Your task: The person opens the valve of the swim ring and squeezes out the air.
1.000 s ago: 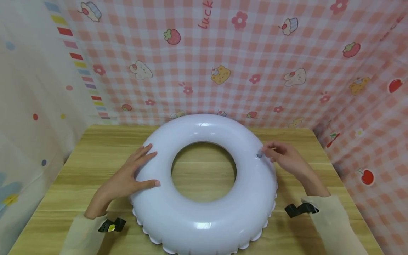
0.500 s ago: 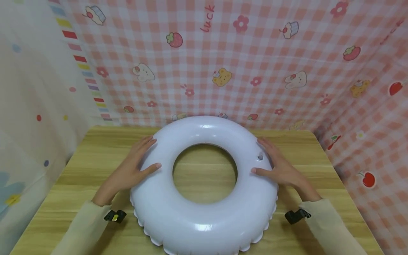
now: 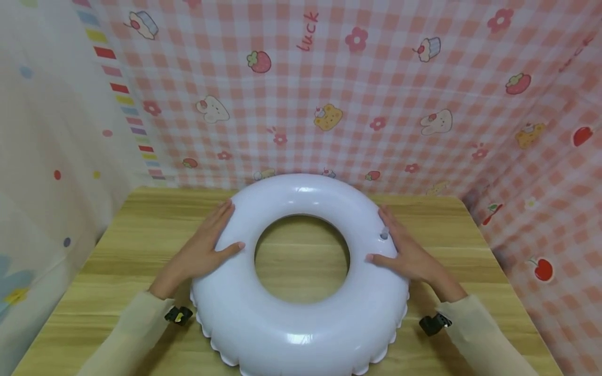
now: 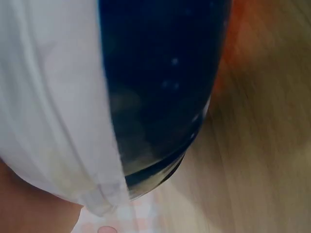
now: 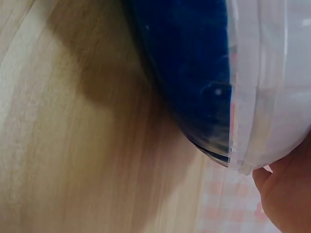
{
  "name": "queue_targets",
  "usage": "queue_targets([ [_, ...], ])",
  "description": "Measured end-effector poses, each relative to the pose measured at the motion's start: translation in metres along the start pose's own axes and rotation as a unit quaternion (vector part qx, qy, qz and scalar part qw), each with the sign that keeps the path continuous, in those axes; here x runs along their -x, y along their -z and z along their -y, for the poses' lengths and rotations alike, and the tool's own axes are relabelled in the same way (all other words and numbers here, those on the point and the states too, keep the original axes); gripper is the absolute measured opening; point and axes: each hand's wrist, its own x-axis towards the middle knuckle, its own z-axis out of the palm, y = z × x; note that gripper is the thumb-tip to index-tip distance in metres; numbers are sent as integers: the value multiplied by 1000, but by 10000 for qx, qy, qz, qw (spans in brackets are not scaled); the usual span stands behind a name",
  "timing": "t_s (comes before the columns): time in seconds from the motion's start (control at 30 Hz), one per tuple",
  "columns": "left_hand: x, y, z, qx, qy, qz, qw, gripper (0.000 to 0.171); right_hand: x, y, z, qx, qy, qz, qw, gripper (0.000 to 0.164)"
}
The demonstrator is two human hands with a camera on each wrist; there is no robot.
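A white inflated swim ring lies on the wooden table, with a small clear valve on its right side. Against its left side rests my left hand, thumb on top and straight fingers along the outer edge. My right hand mirrors it on the right, fingers beside the valve and thumb on the top surface. From below, each wrist view shows the ring's dark blue underside meeting the white top at a seam; part of my right hand shows at the lower right there.
The wooden table reaches back to a pink checked cloth with printed fruit and animals. A pale cloth hangs on the left. Black wrist cameras sit by both cuffs.
My right hand has let go of the valve and spread over the ring's right side. My left hand has moved slightly forward along the left side. The ring stays in place.
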Motion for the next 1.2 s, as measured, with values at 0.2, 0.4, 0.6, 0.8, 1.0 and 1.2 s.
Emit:
queue_targets([
  [0.2,0,-7,0,-89,-14,-72,9999,89,3,-2,-1,129,94,5,9999,114],
  [0.4,2,-13,3,-157,-67,-185,9997,87,5,-5,0,193,129,10,9997,112],
  [0.6,5,-12,4,-162,-88,-230,9996,86,2,-8,-1,148,189,14,9997,111],
  [0.8,6,-9,3,-200,-87,-248,9995,86,-1,-9,0,219,191,-3,9996,110],
  [1.0,4,-8,3,-224,-73,-249,9994,86,-1,-8,4,187,95,18,9998,109],
  [1.2,1,-10,2,-223,-145,-271,9993,86,1,-7,3,226,104,-52,9997,107],
])
